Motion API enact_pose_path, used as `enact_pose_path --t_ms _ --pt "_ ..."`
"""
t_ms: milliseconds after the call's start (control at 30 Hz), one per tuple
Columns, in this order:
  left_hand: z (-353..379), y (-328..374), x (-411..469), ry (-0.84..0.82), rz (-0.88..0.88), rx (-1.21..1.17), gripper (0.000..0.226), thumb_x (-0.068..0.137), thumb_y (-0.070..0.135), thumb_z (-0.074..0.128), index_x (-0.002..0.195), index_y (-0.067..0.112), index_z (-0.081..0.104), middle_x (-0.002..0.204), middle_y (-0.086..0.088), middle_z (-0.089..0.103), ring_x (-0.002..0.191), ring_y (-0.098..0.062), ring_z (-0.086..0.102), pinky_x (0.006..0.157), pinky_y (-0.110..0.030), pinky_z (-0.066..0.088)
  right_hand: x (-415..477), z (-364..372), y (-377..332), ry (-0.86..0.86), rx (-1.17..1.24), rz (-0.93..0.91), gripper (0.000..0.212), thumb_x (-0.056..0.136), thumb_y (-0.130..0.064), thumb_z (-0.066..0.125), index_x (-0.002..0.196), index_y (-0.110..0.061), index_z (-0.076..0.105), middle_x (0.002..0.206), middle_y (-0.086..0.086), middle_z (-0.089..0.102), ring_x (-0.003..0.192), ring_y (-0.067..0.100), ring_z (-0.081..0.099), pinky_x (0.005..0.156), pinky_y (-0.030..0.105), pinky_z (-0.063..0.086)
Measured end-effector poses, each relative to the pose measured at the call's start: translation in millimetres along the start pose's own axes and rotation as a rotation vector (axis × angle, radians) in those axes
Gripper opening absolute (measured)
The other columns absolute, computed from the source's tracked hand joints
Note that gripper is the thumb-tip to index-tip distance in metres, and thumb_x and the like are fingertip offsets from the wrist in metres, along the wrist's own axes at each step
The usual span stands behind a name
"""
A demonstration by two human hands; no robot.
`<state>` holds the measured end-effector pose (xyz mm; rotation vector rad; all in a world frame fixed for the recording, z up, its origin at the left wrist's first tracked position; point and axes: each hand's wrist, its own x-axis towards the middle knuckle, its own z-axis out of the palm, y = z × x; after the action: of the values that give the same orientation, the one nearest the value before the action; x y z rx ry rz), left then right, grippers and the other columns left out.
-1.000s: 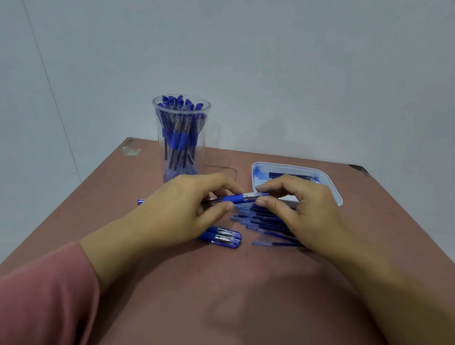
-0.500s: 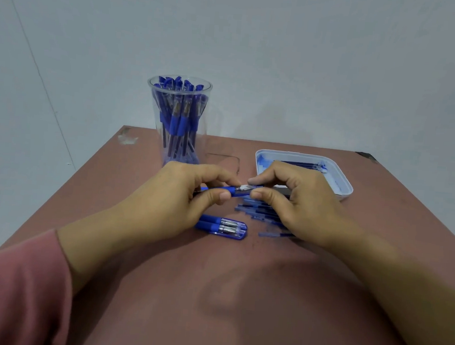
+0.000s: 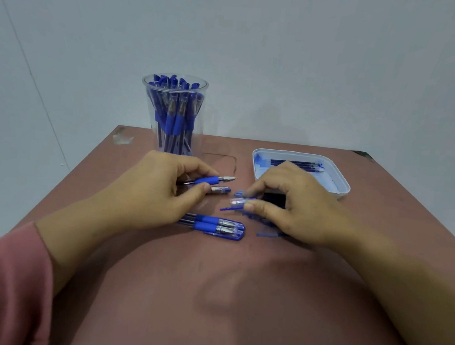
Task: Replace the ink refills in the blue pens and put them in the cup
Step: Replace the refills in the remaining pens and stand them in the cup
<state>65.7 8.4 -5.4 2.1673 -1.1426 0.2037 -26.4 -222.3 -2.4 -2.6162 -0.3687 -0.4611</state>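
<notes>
Blue plastic has come apart from blue plastic: half a second ago both hands met on one pen, and now they are separated, with the cap off. The left hand pinches the blue pen by its rubber grip, forefinger curled over the top and thumb below. The right hand pinches the pulled-off cap between thumb and forefinger, though that part is blurred. The pen's metal tip is bare, so the pen seems ready to be opened up for its refill, and the swap itself is not yet begun.

The pen is held low over the brown table, in front of the clear cup of pens. Its long axis runs nearly level across the table, left to right, and the tip points to the person's right, toward the white tray and a little away from the body. The back end is hidden in the left palm.

A second pen lies just below it by the thumb; I cannot tell whether the hand grips that too. Two capped pens lie nearer the person, loose refills lie under the right hand, and more refills lie in the tray.
</notes>
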Motion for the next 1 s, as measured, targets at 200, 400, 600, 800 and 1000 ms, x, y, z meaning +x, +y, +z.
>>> enact_pose_path --t_ms 200,400,600,800,1000 --pt "-1.9 0.6 2.9 0.012 0.106 0.035 0.026 0.09 0.034 0.064 0.115 0.034 0.069 0.103 0.026 0.069 0.094 0.014 0.061 0.08 -0.005 0.044 3.6 8.4 -0.7 -0.085 -0.099 -0.009 0.031 0.081 -0.058 0.062 0.104 -0.039 0.069 0.088 -0.022 0.056 0.09 0.002 0.039 0.085 0.029 0.037" --pt "-3.4 5.7 2.0 0.035 0.165 -0.006 0.032 0.083 0.041 0.061 0.114 0.036 0.069 0.094 0.029 0.067 0.087 0.012 0.062 0.075 -0.007 0.046 1.4 3.7 -7.5 0.138 0.125 0.058 0.029 0.078 -0.057 0.059 0.099 -0.038 0.067 0.088 -0.019 0.066 0.094 0.003 0.057 0.083 0.024 0.046" --pt "1.3 11.2 0.5 0.074 0.159 -0.092 0.026 0.082 0.03 0.069 0.107 0.027 0.073 0.086 0.032 0.066 0.079 0.01 0.063 0.069 -0.002 0.04 1.6 7.3 -14.1 0.203 0.253 0.018 0.011 0.085 -0.038 0.064 0.094 -0.035 0.07 0.086 -0.016 0.071 0.087 0.003 0.064 0.076 0.019 0.049" --pt "3.0 12.4 0.1 0.055 0.136 -0.134 0.021 0.083 0.024 0.069 0.103 0.024 0.075 0.069 0.033 0.062 0.057 0.006 0.055 0.057 -0.001 0.035 -0.4 7.2 -12.1 0.229 0.261 -0.023 0.018 0.083 -0.024 0.073 0.098 -0.034 0.069 0.09 -0.013 0.072 0.088 0.005 0.066 0.08 0.019 0.051" --pt "3.5 7.8 1.0 0.071 0.156 -0.112 0.025 0.08 0.031 0.071 0.104 0.027 0.075 0.085 0.031 0.068 0.074 0.003 0.064 0.066 -0.003 0.041 -0.7 6.7 -18.0 0.212 0.353 0.021 0.011 0.082 -0.041 0.065 0.09 -0.033 0.069 0.083 -0.013 0.071 0.083 0.003 0.066 0.075 0.017 0.051"
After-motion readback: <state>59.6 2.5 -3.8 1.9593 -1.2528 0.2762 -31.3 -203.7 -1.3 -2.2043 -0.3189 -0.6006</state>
